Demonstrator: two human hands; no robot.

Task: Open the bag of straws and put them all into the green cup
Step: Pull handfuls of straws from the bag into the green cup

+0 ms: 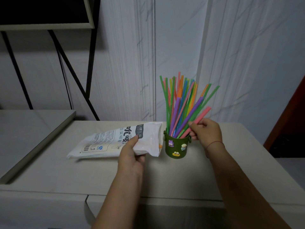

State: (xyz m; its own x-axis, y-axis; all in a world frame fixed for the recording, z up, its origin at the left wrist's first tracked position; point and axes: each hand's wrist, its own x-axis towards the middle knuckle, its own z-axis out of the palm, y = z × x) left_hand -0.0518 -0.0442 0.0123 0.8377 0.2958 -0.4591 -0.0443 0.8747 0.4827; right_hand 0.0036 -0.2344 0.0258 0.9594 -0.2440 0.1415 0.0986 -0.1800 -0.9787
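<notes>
Standing a little right of the middle of the frame, the green cup [177, 147] is on the pale countertop [99, 176] and it is full of coloured straws [181, 100]. They fan upward and to the right in green, pink, orange, blue, yellow and purple, in front of a white marbled wall [181, 38]. The cup has small cartoon stickers on its front side.

The right hand [205, 129] is just right of the cup, at the height of its rim. Its fingers are closed around a thick pink straw [200, 119], which leans to the upper right; the lower end of this straw goes down into the cup among the others.

The left hand [132, 154] is in the lower middle of the frame. It holds the white straw bag [115, 142] near the open end, with the thumb pressed on the printed top side and the other fingers curled under the edge. The bag lies on the countertop, reaching to the left, and its open mouth faces the cup and almost touches it. The bag looks mostly flat. A small orange thing shows at the mouth, but I cannot tell if it is a straw.

In the upper left of the frame there is a black metal frame [72, 70] with diagonal bars, and above it a dark panel with a pale border. At the left edge a grey flat surface [28, 134] lies a little higher than the countertop.
</notes>
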